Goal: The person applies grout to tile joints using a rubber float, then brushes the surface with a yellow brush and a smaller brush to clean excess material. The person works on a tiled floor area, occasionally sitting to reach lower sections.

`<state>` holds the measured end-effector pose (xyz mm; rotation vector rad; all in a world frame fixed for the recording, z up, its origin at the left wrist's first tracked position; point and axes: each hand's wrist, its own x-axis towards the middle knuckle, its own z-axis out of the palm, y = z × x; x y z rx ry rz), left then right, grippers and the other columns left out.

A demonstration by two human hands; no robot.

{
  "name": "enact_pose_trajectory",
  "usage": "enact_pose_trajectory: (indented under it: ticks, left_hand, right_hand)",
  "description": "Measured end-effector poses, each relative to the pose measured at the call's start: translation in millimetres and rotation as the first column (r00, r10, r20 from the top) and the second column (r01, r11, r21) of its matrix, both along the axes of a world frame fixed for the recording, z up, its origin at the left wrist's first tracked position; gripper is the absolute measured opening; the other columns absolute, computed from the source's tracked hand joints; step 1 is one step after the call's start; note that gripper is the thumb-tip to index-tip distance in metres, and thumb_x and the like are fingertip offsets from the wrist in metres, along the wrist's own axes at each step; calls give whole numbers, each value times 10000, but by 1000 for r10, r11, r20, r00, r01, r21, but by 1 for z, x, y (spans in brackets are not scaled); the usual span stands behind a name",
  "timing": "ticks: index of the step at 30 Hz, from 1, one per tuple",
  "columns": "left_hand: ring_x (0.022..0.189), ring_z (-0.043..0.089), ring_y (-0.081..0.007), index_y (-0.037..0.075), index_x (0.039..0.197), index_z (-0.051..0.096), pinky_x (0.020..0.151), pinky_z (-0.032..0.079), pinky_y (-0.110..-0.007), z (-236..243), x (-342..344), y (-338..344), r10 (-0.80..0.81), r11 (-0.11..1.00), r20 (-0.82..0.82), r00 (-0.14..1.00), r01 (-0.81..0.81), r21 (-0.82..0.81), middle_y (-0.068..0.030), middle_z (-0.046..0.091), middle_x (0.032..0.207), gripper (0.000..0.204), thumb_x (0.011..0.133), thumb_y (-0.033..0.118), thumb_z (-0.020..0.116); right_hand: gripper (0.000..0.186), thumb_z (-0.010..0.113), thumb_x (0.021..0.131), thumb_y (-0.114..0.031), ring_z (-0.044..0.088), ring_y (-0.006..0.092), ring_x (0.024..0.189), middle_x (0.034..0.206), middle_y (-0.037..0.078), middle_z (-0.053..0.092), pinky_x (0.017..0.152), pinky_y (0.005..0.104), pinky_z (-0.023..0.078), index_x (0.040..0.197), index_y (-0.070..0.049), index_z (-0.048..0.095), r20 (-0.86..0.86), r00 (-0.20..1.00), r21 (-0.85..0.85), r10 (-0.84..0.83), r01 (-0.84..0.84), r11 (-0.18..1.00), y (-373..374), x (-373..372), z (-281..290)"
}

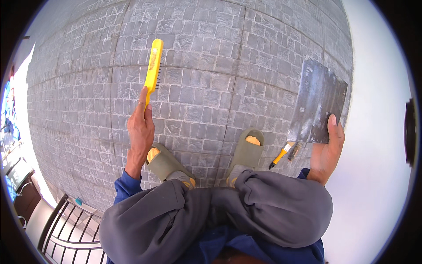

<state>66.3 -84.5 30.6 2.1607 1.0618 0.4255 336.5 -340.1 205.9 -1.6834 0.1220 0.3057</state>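
My left hand (141, 127) is closed round the handle of a yellow wire brush (154, 66), whose dark bristles face right. The brush points up and away from me over the paving. In my right hand (330, 147) is a flat dark-grey rectangular plate (317, 103) with whitish smears, gripped at its lower right corner with the thumb on top; the other fingers are hidden behind it. Just below the plate, a paintbrush (280, 156) with a yellow and black handle lies on the ground. Beside it is a small brownish bristly piece (293, 152), partly shadowed.
Grey stone-patterned paving (193, 101) spreads under and ahead of me. A white wall (373, 132) runs along the right. My feet in olive slides (248, 152) stand between my hands. A dark metal railing (74, 229) is at the lower left.
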Motion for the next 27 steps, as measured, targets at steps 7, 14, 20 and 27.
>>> enact_pose_trajectory:
  ticks: [7,14,20,27]
  left_hand:
    - [568,590,-259,219,1516,421,519,483,-406,-9,-13,-47,-466,883,-200,862,468,-37,-97,557,767,643,927,33,598]
    - [595,624,-282,195,1524,384,530,517,-425,-37,31,-28,-563,799,-283,776,599,52,-100,587,796,637,934,78,595]
    - [738,686,-351,199,1505,398,592,531,-466,-22,-49,172,-294,819,-545,785,501,281,-172,699,934,551,986,150,577]
    - [660,686,-284,107,1445,484,570,529,-410,56,-93,258,-71,880,-571,818,321,351,-187,710,921,419,1035,177,535]
  right_hand:
    - [283,681,949,-223,560,115,990,1045,47,657,891,275,413,1102,14,663,-70,996,65,59,-55,996,-10,3,-23]
    - [313,656,969,-249,571,137,997,1078,52,655,895,301,420,1144,10,655,-76,989,30,127,-125,992,-16,6,-30]
    - [266,645,979,-237,527,97,944,1012,14,629,860,263,391,1093,3,663,-30,994,-9,106,-106,994,-35,8,-40]
    - [294,630,996,-260,336,31,667,710,-95,419,580,249,256,813,-31,604,-159,926,-60,344,-357,932,-43,-23,-130]
